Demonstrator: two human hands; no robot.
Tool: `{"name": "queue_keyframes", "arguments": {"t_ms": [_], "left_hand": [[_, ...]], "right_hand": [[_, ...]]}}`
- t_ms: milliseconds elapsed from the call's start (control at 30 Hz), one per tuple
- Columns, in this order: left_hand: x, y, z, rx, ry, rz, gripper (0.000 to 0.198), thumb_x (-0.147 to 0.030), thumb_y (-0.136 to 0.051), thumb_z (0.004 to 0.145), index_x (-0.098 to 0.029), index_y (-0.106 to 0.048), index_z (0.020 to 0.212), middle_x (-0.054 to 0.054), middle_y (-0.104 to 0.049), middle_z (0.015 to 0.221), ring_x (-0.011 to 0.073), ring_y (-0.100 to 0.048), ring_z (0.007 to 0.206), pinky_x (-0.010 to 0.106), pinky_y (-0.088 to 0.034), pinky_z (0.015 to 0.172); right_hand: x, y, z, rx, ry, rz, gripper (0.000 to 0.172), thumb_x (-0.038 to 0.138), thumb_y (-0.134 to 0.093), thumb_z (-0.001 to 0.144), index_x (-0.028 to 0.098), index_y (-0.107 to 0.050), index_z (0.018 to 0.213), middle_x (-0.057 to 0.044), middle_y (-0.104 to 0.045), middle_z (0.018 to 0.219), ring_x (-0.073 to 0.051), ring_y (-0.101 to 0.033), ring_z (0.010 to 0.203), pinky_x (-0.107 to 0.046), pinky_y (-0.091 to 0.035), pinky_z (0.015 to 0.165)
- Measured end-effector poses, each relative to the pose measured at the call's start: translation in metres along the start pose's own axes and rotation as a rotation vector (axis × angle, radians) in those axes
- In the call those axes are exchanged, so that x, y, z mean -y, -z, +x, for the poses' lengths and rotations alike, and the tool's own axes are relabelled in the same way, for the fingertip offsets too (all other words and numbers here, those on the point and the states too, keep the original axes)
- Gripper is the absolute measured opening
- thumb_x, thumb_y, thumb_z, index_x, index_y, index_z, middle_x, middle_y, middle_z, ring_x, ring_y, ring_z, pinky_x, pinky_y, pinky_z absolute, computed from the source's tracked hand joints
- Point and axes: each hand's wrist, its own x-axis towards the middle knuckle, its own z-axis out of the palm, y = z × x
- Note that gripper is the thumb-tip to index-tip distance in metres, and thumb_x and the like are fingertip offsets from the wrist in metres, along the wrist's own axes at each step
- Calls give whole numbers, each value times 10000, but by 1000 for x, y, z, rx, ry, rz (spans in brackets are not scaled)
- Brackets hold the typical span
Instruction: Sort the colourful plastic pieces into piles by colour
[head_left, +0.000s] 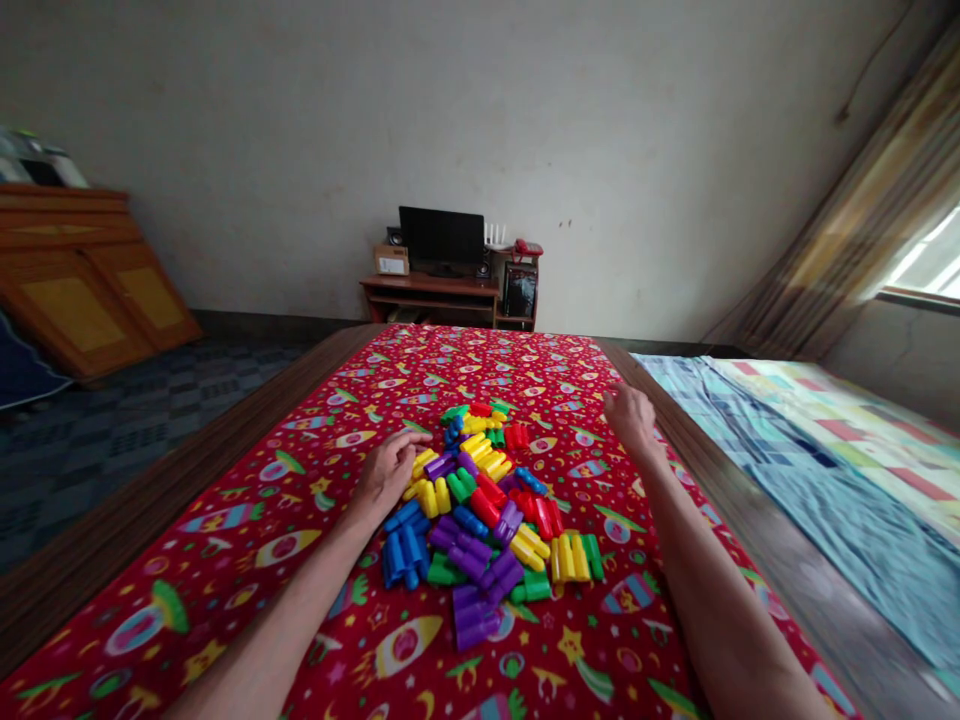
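A loose pile of plastic building pieces lies mid-cloth, in purple [472, 618], blue [403, 553], yellow [571, 558], red [486, 505] and green [461, 485]. Each looks like short tubes joined side by side. My left hand [386, 468] rests at the pile's left edge, fingers stretched over the cloth beside some yellow pieces, holding nothing I can see. To the right of the pile, apart from it, my right hand [631, 415] hovers over or touches the cloth near its right edge. Its fingers are slightly bent, and nothing shows in them.
A red cloth [285, 600] with rocket prints covers the dark wooden table [300, 375]. Right of it lies a bed with a blue cover [780, 480]. Beyond stands a desk [427, 285] with a monitor [441, 238]. A wooden cabinet [82, 280] stands at left.
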Motion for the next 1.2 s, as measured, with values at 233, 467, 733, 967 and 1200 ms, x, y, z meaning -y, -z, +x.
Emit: {"name": "queue_keyframes", "arguments": {"t_ms": [233, 467, 733, 967, 1200], "left_hand": [[3, -1, 0, -18, -3, 19, 358, -310, -389, 762, -175, -702, 875, 73, -738, 931, 207, -701, 791, 329, -571, 782], [4, -4, 1, -19, -13, -6, 346, -306, -386, 744, -184, -692, 849, 67, -747, 917, 204, -705, 800, 314, -571, 764], [3, -2, 1, -8, -8, 12, 360, -317, -395, 758, -174, -705, 870, 73, -745, 938, 207, -705, 807, 316, -571, 769], [5, -1, 1, -7, -10, -1, 345, -304, -412, 756, -182, -716, 864, 62, -748, 927, 202, -702, 792, 309, -573, 758], [2, 0, 0, 13, 20, 37, 376, -308, -383, 764, -167, -708, 887, 76, -739, 918, 213, -703, 791, 323, -574, 761]], "right_hand": [[110, -55, -47, 292, 939, 338, 455, 193, -574, 856, 185, -577, 1311, -148, -611, 1281, -240, -577, 1155, -366, -461, 952], [93, -47, -34, 273, 644, 353, 323, 132, -522, 879, 154, -684, 1158, -61, -730, 787, -144, -665, 688, -203, -449, 631], [7, 5, 15, 95, 88, 90, 291, 306, -586, 838, 161, -754, 1025, -125, -747, 911, -240, -686, 890, -297, -490, 763], [-37, 17, 14, 129, -177, -25, 357, 222, -575, 777, 193, -739, 1092, -149, -702, 1099, -286, -648, 1020, -337, -479, 814], [-6, 16, 13, 15, -5, 74, 318, 186, -506, 840, 170, -753, 1040, -134, -732, 1024, -261, -668, 982, -311, -477, 817]]}}
